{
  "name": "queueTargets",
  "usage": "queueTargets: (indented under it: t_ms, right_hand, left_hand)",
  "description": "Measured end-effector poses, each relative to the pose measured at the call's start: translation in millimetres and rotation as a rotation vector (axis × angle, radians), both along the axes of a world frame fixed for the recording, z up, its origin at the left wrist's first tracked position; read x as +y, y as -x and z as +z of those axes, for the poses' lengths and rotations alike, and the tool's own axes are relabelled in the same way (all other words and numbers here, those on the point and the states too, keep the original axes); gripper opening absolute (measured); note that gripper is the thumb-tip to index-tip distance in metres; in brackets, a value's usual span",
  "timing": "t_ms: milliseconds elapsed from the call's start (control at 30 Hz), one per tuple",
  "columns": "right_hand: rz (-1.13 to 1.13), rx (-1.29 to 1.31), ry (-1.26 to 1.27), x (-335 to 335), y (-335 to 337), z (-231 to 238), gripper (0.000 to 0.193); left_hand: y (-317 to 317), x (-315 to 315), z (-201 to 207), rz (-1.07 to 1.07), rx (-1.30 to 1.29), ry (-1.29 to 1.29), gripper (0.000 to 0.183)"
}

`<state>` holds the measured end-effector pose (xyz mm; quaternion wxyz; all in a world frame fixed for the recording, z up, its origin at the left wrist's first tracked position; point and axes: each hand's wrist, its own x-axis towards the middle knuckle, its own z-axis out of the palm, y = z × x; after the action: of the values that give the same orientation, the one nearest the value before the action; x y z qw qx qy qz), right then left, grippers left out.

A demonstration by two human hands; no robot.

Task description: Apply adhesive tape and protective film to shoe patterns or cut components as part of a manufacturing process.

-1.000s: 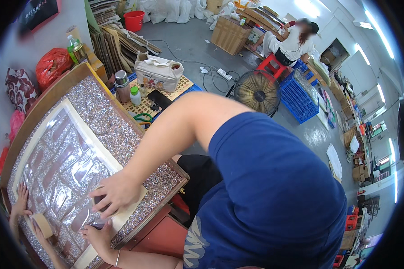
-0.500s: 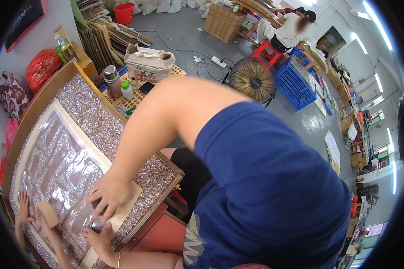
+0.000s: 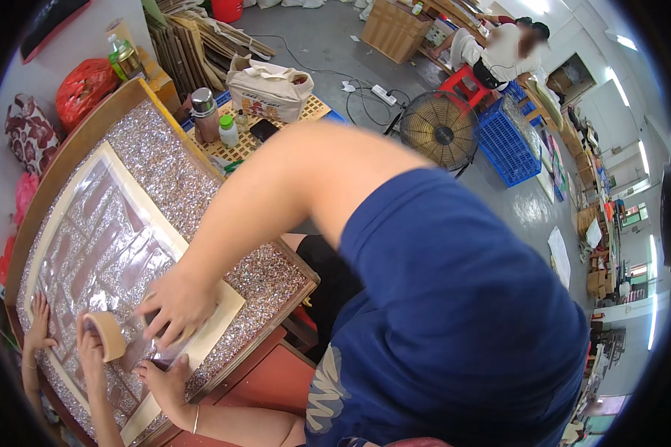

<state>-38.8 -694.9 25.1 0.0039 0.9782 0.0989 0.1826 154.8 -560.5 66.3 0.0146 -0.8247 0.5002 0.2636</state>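
Note:
A clear plastic sheet with a pale border lies on the glittery tabletop, with long mauve rectangles showing in it. My right hand bends its fingers down over a dark and beige thing at the sheet's near corner; my palm hides most of it, so its kind is unclear. Just below, my left hand, bracelet at the wrist, rests on the border with thumb and fingers apart. A co-worker's hand holds a beige tape roll over the sheet, and the other hand lies flat at its left edge.
A raised wooden rim bounds the table. Beyond stand a flask, a white bottle, a phone and a cloth bag. A floor fan and blue crate are farther off; a red bag is at left.
The co-worker's tape roll has moved right, nearer my hands, and turned so its opening shows. My right hand has shifted slightly over the corner. The whole view has moved a little.

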Motion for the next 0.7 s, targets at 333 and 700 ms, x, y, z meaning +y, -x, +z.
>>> queueTargets:
  t_ms: [333,700]
  right_hand:
    - [-0.216,-0.193,0.007,-21.0,-92.1,-10.3,0.056]
    - [-0.033,0.421,-0.020,-29.2,27.2,59.8,0.065]
  left_hand:
    - [15.9,-12.7,4.6,-0.097,-0.030,-0.008,0.095]
    - [18.9,-8.6,-8.7,-0.060,-0.093,0.177,0.095]
